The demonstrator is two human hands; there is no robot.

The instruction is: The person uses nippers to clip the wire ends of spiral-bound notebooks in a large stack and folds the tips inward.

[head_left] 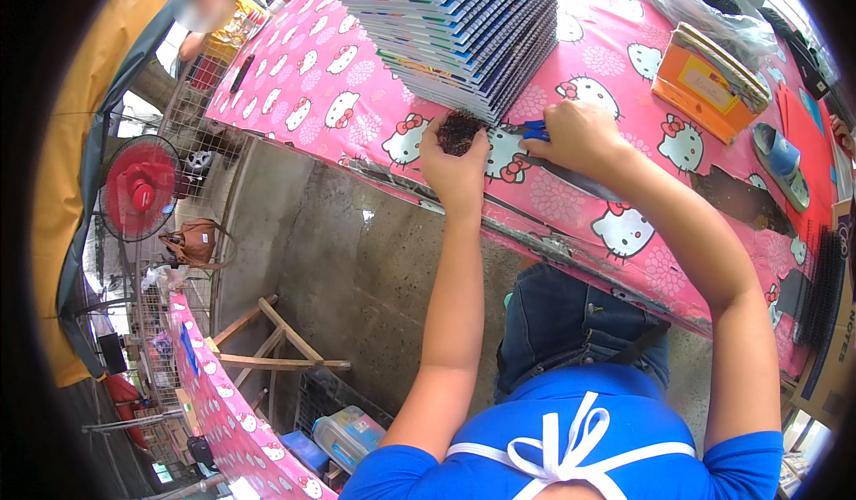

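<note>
Head view: two hands at the near edge of a bench (571, 199) covered in pink patterned cloth.

The left hand (456, 163) is closed around a small dark bundle (461, 131), apparently black binding coil, and holds it up just in front of a fanned stack of spiral-bound notebooks (464, 32), probably so that it sits level with their bound edges. The right hand (580, 136) is curled over a blue-handled tool (535, 130), most likely scissors, and presses it against the bench; the blades are hidden, so how wide it is gripped cannot be told. Both hands work side by side, nearly touching, close to the stack. Farther right lie an orange packet (700, 86) and more black coils (825, 286), within reach. A red fan (138, 188) stands on the floor to the left.
</note>
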